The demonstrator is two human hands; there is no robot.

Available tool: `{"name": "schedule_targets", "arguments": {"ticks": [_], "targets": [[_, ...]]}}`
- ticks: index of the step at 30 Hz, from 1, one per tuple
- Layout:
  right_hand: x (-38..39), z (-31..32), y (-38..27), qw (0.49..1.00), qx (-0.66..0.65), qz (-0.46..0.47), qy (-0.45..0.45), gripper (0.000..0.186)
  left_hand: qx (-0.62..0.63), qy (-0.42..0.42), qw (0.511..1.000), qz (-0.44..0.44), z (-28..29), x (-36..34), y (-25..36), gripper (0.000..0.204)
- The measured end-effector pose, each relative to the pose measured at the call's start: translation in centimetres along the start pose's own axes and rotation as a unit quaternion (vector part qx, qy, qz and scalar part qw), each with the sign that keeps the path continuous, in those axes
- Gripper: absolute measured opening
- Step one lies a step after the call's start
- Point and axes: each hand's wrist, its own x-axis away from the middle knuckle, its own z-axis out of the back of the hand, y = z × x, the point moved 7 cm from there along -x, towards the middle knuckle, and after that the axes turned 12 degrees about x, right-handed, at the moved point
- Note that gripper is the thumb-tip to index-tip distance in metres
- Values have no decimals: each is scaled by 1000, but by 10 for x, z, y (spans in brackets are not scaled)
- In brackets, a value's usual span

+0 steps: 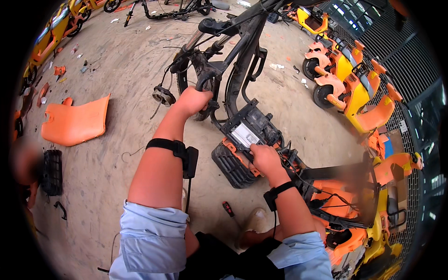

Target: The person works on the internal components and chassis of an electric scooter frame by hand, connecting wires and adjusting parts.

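Silver box (244,135) just far-left of the nearer right hand (267,161), long axis far-left to near-right. Right fingers curled, grip unclear; left hand (195,101) clamped on black bike (246,56).

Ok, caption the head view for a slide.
Left grip on a black frame, right grip at its silver box.
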Motion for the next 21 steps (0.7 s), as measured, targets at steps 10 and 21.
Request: {"name": "schedule_targets", "arguments": {"ticks": [10, 21], "targets": [[29, -19, -20, 984, 8, -178, -6, 17, -58, 19, 998, -27, 3, -4, 0, 34], [38, -13, -43, 938, -133, -305, -98, 36, -91, 9, 996, -3, 0, 1, 10, 37]]}}
